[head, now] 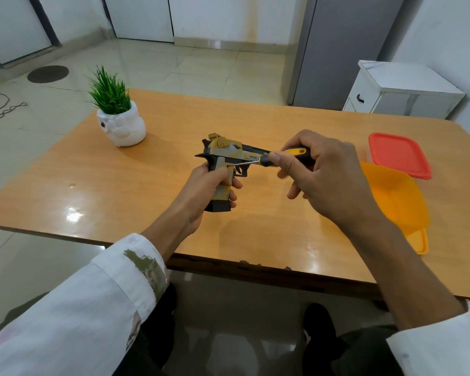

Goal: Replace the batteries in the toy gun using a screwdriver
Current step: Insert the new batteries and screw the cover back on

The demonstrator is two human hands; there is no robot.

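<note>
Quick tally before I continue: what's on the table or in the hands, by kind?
1 toy gun, in the left hand
1 screwdriver, in the right hand
1 potted plant
2 plastic containers: red-lidded container, orange container
Total: 5

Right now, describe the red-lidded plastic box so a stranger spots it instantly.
Find the orange-brown wooden table and look to its right side. The plastic box with the flat red square lid sits behind the open orange plastic tub; it alone is closed.
</note>
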